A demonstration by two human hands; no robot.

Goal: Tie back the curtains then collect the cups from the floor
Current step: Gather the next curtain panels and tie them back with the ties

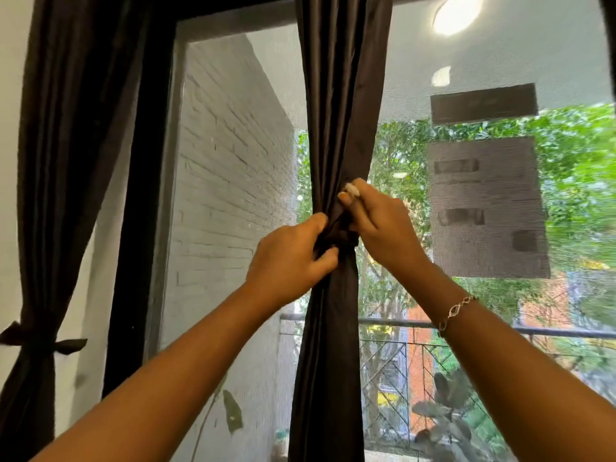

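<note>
**One knot [346, 243], both hands on it**

The middle curtain [336, 128] hangs gathered in front of the window screen [233, 161]. The left hand [290, 258] grips its bunched cloth beside the knot, fingers curled round it. The right hand [376, 225] pinches the fabric just above. At far left, a second curtain [66, 161] hangs tied back.

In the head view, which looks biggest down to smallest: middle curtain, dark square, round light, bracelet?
1. gathered dark brown fabric curtain
2. dark square patch on the window mesh
3. round glowing ceiling light
4. thin metal chain bracelet
</note>
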